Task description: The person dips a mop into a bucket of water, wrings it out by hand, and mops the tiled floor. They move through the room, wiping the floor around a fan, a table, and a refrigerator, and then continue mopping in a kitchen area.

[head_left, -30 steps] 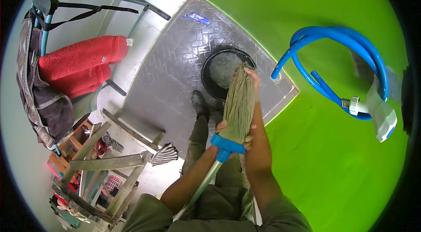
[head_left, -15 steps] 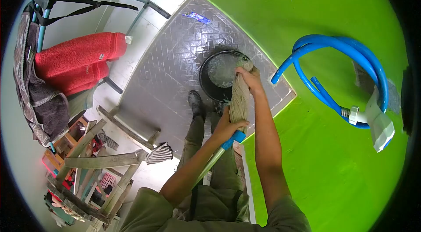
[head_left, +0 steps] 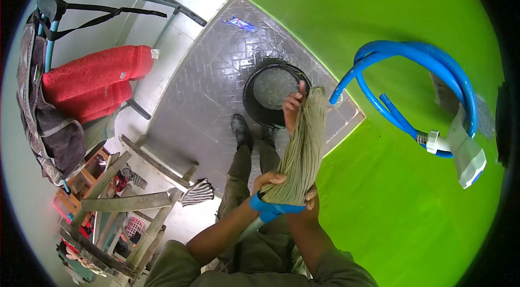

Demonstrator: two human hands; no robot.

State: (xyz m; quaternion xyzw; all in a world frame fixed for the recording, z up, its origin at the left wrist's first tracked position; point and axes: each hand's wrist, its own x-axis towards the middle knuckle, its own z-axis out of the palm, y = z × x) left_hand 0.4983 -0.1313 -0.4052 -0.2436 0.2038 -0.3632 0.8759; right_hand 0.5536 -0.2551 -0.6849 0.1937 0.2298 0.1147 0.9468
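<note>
A string mop with long beige strands (head_left: 298,146) is tilted up in front of my body. My left hand (head_left: 268,179) grips it at the base of the strands, beside the blue mop clamp (head_left: 273,208). The fingertips at the strands' right edge look like that hand's, wrapped round from beneath. My right forearm passes behind the mop. My right hand (head_left: 292,108) comes out at the left of the strands' upper end, fingers loosely bent and partly apart, palm hidden. Below it on the floor stands a black bucket (head_left: 250,104) with cloudy grey water (head_left: 273,86).
A coiled blue hose (head_left: 417,54) with a white fitting (head_left: 467,154) is by the green wall (head_left: 379,205). A blue wrapper (head_left: 240,24) lies on the grey tiles (head_left: 200,81). At left are a chair with a red towel (head_left: 97,78) and a wooden frame (head_left: 127,202).
The mop has come up and nearer to me, its strands fanned out instead of bunched. My right hand has let go of the strands' end near the bucket and moved behind them.
</note>
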